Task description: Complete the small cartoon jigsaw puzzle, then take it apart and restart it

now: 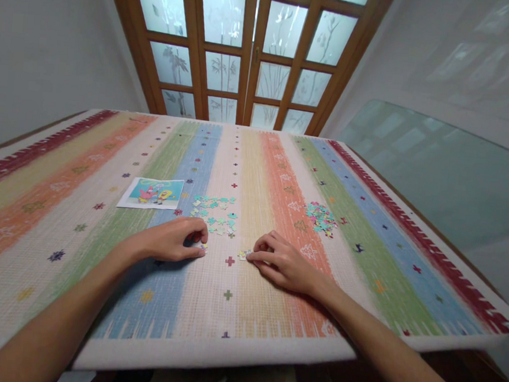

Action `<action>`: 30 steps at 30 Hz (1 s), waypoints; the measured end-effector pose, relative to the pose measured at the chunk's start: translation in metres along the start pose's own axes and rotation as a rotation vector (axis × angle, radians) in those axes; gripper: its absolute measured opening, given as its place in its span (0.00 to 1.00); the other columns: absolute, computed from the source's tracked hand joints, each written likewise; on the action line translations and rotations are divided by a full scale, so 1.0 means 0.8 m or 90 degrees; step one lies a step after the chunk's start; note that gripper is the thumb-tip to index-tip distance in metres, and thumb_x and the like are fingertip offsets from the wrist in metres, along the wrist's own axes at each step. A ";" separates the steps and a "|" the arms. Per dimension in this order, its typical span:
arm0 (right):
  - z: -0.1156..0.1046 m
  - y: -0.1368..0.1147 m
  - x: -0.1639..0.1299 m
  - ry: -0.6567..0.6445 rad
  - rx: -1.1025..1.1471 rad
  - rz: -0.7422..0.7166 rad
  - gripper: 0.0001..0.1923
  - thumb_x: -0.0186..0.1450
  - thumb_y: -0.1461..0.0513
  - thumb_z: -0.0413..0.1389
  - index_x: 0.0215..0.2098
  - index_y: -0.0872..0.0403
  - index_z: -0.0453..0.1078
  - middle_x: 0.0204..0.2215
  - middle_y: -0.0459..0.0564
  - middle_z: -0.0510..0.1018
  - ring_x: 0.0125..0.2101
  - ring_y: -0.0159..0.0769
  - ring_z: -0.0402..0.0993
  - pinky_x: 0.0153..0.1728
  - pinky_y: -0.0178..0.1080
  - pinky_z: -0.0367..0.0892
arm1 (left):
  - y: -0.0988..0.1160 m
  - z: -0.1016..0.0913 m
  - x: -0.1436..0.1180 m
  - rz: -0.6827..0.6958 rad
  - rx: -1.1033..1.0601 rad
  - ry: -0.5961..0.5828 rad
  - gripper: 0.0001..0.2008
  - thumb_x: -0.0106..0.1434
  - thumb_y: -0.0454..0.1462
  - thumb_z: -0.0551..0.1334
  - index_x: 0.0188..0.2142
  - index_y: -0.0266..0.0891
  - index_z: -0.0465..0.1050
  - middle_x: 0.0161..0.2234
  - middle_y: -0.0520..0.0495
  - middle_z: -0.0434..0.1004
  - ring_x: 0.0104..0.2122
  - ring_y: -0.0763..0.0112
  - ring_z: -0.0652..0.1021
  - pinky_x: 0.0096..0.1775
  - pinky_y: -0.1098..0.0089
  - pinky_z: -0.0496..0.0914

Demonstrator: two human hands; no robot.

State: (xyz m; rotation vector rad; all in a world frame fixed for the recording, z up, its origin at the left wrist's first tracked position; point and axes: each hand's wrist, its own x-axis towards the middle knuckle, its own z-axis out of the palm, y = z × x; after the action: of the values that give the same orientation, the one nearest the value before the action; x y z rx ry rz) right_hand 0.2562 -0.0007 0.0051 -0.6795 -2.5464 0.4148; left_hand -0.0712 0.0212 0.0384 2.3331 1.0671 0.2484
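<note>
My left hand rests on the striped cloth with its fingers curled over a small puzzle piece at the fingertips. To its right, my right hand pinches another small puzzle piece against the cloth. Just beyond my left hand lies a loose scatter of teal puzzle pieces. A denser heap of pieces sits further right, beyond my right hand. A cartoon reference picture lies flat at the left of the scatter.
The table is covered by a striped multicoloured cloth, its front edge close to my body. A wooden door with frosted glass panes stands behind the table. A glass tabletop adjoins at the right.
</note>
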 end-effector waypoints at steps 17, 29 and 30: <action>0.001 0.001 0.000 -0.001 -0.008 -0.004 0.13 0.74 0.63 0.52 0.48 0.52 0.79 0.40 0.55 0.75 0.41 0.41 0.69 0.42 0.44 0.68 | 0.043 0.062 0.031 0.115 -0.034 0.121 0.05 0.70 0.39 0.59 0.41 0.40 0.70 0.34 0.49 0.70 0.34 0.66 0.70 0.38 0.65 0.65; 0.000 0.001 0.001 0.024 -0.009 -0.025 0.13 0.74 0.64 0.53 0.47 0.54 0.80 0.38 0.55 0.75 0.40 0.40 0.69 0.41 0.43 0.69 | 0.046 0.069 0.034 0.144 0.000 0.151 0.06 0.71 0.38 0.58 0.38 0.40 0.72 0.34 0.48 0.70 0.35 0.65 0.70 0.40 0.64 0.65; 0.000 0.000 0.001 0.025 -0.006 -0.024 0.13 0.74 0.64 0.53 0.47 0.54 0.80 0.38 0.55 0.75 0.40 0.40 0.69 0.41 0.43 0.69 | 0.047 0.069 0.034 0.144 0.000 0.153 0.06 0.70 0.38 0.58 0.38 0.40 0.72 0.33 0.48 0.70 0.35 0.65 0.70 0.40 0.64 0.65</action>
State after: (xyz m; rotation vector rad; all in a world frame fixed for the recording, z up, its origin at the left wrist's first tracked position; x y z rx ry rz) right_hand 0.2555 0.0002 0.0053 -0.6356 -2.5223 0.3727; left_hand -0.0081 -0.0013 0.0116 2.4692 0.9080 0.6271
